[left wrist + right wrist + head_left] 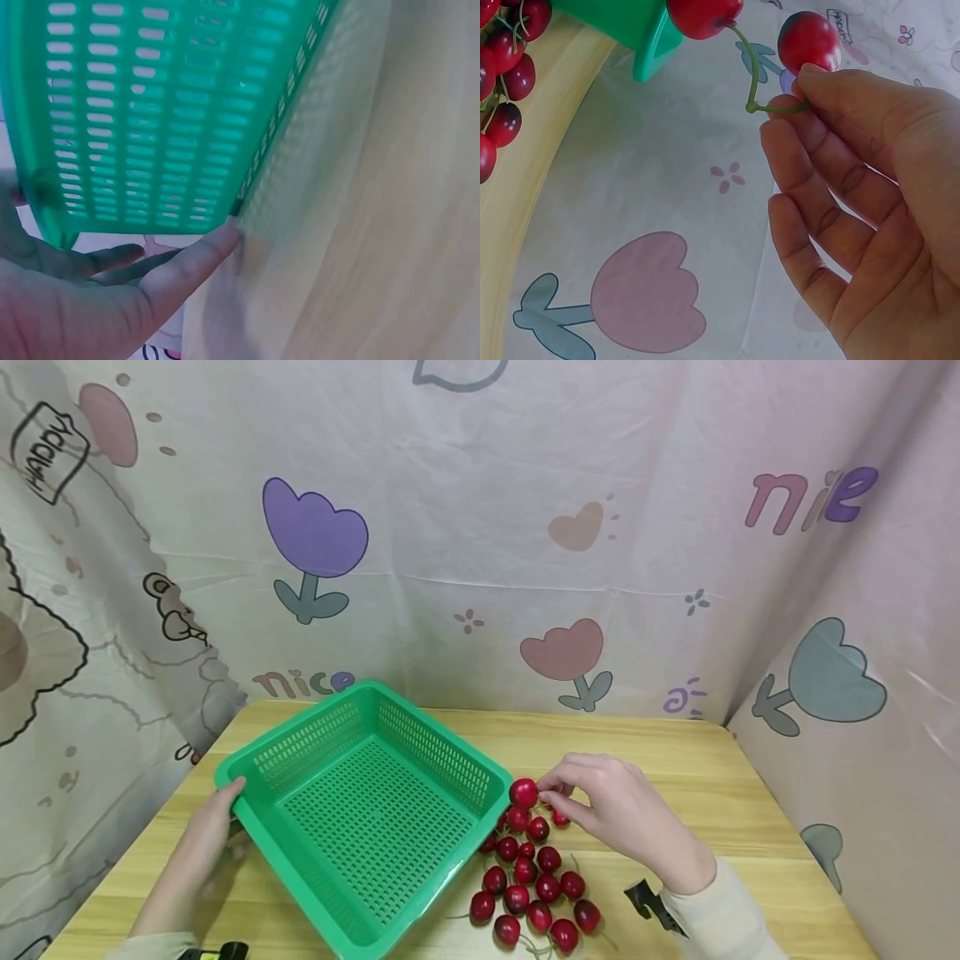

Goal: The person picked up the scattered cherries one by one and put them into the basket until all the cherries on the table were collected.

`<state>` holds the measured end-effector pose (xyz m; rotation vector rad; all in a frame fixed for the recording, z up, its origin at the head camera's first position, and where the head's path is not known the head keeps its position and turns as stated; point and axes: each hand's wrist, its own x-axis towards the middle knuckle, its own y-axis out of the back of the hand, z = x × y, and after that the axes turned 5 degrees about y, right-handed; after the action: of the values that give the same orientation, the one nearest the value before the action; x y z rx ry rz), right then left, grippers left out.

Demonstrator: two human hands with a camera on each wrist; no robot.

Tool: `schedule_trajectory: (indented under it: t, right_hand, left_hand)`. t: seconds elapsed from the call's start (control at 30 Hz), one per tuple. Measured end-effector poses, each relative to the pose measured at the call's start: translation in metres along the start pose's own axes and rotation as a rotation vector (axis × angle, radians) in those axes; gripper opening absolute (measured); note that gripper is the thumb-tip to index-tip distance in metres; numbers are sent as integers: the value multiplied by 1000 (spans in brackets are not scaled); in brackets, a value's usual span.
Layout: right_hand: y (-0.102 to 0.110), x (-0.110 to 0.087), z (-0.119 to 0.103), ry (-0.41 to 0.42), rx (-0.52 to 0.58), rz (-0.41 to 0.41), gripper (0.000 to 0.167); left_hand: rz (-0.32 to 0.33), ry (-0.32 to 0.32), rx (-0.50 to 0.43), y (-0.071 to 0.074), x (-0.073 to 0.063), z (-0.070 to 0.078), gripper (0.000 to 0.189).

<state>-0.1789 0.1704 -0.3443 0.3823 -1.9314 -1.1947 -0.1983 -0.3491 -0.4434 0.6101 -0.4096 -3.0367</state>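
A green plastic basket (378, 818) with a lattice floor and slotted walls holds nothing. My left hand (197, 835) grips its left rim, thumb on top and fingers beneath. In the left wrist view a finger (191, 266) reaches the basket's bottom edge. To the right, my right hand (626, 806) pinches a pair of red cherries on a joined green stem. One cherry (810, 41) is at my fingertips; the other cherry (705, 13) hangs out on its stem, by the basket's right corner. Below the hand lies a pile of dark red cherries (525, 870), some with stems.
The wooden tabletop (735, 827) lies under everything. A white cloth (465, 543) printed with tulips and words hangs behind the table and along both sides. A black strap (651, 906) is around the right wrist.
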Motion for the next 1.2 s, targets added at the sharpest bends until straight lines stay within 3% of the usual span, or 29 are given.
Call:
schedule_trajectory:
  t: [0.17,0.37,0.8,1.0,1.2]
  right_hand:
    - [1,0,0,-4,-9,-1,14]
    - [-1,4,1,-7,-21,-20,14]
    - [-13,29,3,30,-19,-50,10]
    - [-13,41,4,72,-14,-31,11]
    - [-12,51,1,100,-37,-32,12]
  left_hand:
    - [7,7,67,-7,-12,2,87]
    - [-41,6,-13,-14,-17,4,84]
    - [-25,22,-61,-16,-14,-1,83]
    - [30,34,-22,-18,-14,-3,83]
    - [18,19,-76,-19,-14,-6,86]
